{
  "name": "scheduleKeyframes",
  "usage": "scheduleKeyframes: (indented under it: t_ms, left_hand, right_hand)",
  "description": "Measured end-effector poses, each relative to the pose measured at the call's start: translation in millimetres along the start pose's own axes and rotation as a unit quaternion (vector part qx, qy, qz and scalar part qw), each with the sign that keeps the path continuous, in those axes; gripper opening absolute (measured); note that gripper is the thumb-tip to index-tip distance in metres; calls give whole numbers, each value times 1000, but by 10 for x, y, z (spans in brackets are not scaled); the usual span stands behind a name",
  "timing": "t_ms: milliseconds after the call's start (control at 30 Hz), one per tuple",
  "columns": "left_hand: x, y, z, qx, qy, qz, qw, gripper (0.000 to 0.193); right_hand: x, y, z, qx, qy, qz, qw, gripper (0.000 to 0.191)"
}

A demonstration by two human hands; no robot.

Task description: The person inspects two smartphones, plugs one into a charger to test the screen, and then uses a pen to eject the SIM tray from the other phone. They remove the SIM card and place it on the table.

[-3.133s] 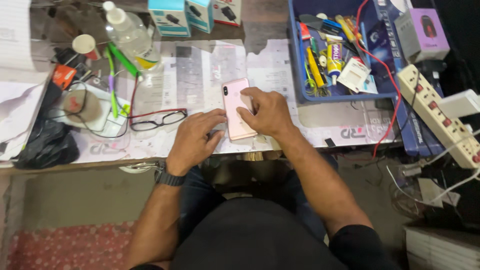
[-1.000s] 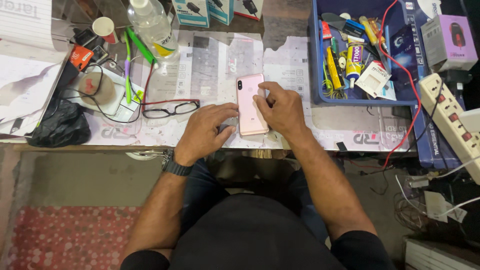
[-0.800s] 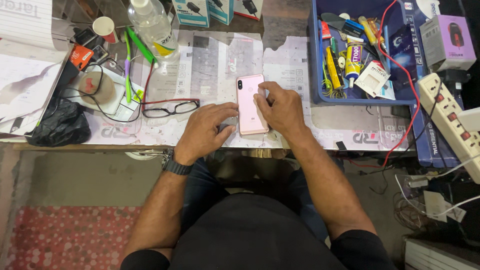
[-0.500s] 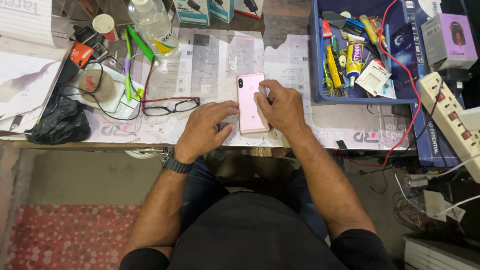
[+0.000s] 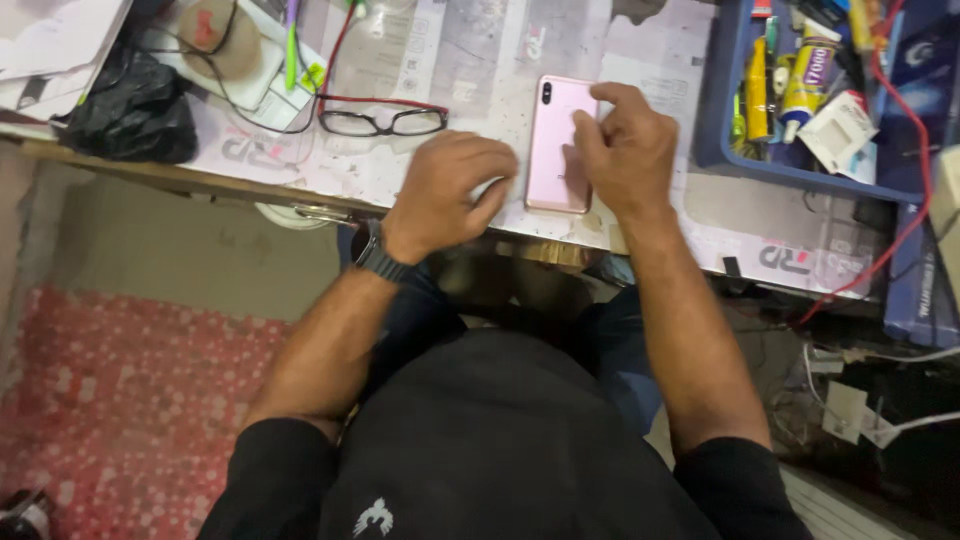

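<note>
Lying face-down, the pink phone (image 5: 558,145) sits under the right hand (image 5: 625,150) — grip open, fingertips pressing.

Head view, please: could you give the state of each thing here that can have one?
Pink phone: face down on the paper-covered bench.
Right hand: resting on the phone.
Left hand: curled beside the phone's left edge.
Glasses: unfolded, lying flat.
Blue tray: holding tools and tubes.

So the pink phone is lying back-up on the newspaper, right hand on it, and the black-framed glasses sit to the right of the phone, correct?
Not quite. The head view shows the glasses left of the pink phone, beyond the left hand. The rest holds: the phone lies back-up on the newspaper with the right hand on it.
</note>
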State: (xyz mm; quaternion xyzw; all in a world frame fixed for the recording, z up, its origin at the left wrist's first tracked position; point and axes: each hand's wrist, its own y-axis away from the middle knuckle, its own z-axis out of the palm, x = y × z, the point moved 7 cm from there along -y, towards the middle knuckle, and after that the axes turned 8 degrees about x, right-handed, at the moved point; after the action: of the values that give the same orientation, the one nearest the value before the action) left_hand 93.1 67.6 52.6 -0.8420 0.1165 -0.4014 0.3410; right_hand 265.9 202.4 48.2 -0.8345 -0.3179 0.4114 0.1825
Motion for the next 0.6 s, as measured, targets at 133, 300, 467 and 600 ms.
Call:
scheduleKeyframes:
  t_ms: [133, 300, 467, 600]
  left_hand:
    - [85, 287, -515, 210, -89, -10, 974, 14]
    - [-362, 538, -1039, 211, -54, -252, 943, 23]
    - [-480, 802, -1219, 193, 19, -323, 926, 36]
    - [-550, 919, -1402, 207, 87, -395, 891, 38]
  right_hand:
    - [-277, -90, 481, -144, 14, 102, 984, 34]
    - [-1003, -234, 998, -271, 77, -64, 958, 52]
    - [-1239, -278, 972, -196, 34, -124, 972, 30]
    - [-1328, -212, 908, -136, -11, -159, 978, 27]
